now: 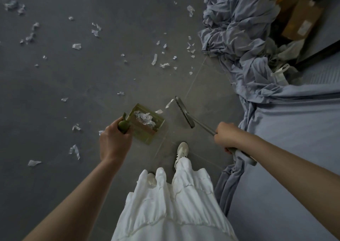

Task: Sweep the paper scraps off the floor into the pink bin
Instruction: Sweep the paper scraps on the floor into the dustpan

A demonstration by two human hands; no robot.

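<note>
Lying torn, white paper scraps [143, 119], olive dustpan [147, 125]

You are looking at a dim, cool, flat-lit view with no glare and only soft, faint shadows on the grey floor [55, 86], the wide lens bending lines outward toward the edges, and the paper scraps [12, 5] in the far corners turning soft and slightly smeared.
</note>
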